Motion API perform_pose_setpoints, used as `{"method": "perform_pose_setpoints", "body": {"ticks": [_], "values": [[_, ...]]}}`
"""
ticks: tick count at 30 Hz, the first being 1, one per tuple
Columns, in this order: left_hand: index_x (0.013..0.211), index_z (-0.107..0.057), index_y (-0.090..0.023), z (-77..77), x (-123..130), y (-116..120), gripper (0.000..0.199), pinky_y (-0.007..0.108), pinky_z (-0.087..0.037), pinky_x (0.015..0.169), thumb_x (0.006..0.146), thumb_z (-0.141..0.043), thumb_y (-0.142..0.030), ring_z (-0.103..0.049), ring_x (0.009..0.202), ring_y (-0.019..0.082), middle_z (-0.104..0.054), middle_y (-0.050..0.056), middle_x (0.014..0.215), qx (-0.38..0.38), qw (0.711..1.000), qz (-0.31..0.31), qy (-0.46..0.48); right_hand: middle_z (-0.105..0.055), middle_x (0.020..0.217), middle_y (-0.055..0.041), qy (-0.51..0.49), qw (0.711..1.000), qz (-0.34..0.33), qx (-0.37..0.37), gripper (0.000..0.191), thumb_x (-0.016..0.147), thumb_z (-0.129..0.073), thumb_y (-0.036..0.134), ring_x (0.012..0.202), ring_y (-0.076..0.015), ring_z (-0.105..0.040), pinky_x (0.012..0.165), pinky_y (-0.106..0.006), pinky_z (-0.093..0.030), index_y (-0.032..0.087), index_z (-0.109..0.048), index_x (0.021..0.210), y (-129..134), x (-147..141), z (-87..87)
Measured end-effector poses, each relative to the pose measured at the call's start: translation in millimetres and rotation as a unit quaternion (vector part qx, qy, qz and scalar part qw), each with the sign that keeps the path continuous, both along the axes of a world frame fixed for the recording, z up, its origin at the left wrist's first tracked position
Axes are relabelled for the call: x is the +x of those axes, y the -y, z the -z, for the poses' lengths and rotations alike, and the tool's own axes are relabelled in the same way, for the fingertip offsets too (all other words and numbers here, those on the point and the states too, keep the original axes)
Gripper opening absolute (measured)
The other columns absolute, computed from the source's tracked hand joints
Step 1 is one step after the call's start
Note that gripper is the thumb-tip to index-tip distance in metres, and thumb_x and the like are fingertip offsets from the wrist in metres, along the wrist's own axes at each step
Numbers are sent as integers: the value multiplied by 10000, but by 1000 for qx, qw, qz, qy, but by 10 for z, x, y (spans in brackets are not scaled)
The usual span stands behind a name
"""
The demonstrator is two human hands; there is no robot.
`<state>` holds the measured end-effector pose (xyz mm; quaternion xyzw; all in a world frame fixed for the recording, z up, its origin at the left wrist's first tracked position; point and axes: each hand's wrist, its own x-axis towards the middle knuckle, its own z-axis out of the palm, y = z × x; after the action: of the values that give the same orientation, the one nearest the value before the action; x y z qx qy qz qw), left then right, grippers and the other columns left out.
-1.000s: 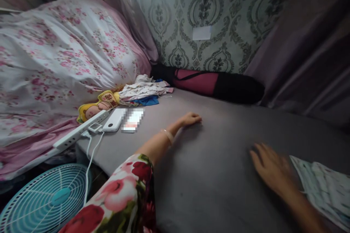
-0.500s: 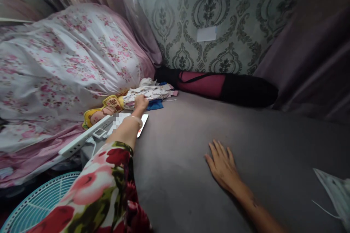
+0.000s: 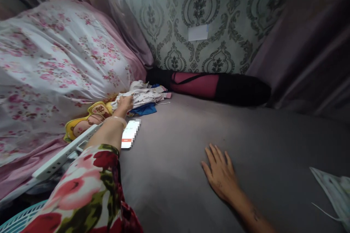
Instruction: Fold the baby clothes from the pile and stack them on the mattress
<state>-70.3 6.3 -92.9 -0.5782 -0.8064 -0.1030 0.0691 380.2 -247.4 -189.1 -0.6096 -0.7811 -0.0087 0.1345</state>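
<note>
My left hand [image 3: 125,104] reaches to the pile of light patterned cloth [image 3: 144,95] at the back left, its fingers closed on the near edge of that cloth. A piece of blue cloth [image 3: 144,109] sticks out under the pile. Below my left wrist, which wears a bangle, a lit phone [image 3: 130,134] lies on the grey sheet [image 3: 175,167]. My right hand [image 3: 220,174] rests palm down on the sheet, fingers spread, holding nothing.
A yellow cartoon cushion [image 3: 82,125] and a white power strip [image 3: 64,154] lie left of my forearm. A long black and maroon bag [image 3: 218,86] runs along the wall. At the right is a face mask [image 3: 332,193], at the lower left a teal basket [image 3: 24,218].
The view has shifted, so the pile, bag and wall sit further left. More of the phone shows beside my left wrist. My left hand is still at the cloth, my right still flat.
</note>
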Motion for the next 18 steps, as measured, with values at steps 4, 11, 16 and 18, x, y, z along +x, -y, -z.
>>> {"method": "perform_pose_setpoints", "body": {"ticks": [4,11,16,18], "values": [[1191,-611,-222,73,113,-47,444,492,-341,940,752,-545,-226,-454,1159,377,-624,148,1170,-50,997,51,-36,-369,1519,-101,-2,1000,0,-8,624,966,-266,529,1407,-278,-307,1159,-519,-183,155,-438,1435,2,12,-15],[1195,-648,-249,4,196,-65,476,485,-363,925,726,-573,-240,-514,1126,378,-645,138,1152,-57,998,16,0,-381,1511,-110,-1,1000,-3,-1,632,970,-240,531,1401,-283,-315,1155,-531,-180,148,-452,1426,-1,20,3],[1140,-641,-102,-177,-51,-18,440,551,-353,929,817,-521,-375,-431,1202,429,-544,237,1277,102,979,-171,40,-377,1514,-109,-2,1000,-6,-1,634,968,-252,533,1413,-283,-292,1163,-524,-162,145,-443,1432,5,10,12],[1082,-635,-60,-200,-156,23,467,566,-358,914,782,-596,-416,-408,1209,451,-549,263,1242,97,971,-211,61,-370,1517,-109,0,1000,-5,-4,634,968,-255,533,1415,-282,-288,1166,-524,-155,143,-443,1432,6,7,12]]}}
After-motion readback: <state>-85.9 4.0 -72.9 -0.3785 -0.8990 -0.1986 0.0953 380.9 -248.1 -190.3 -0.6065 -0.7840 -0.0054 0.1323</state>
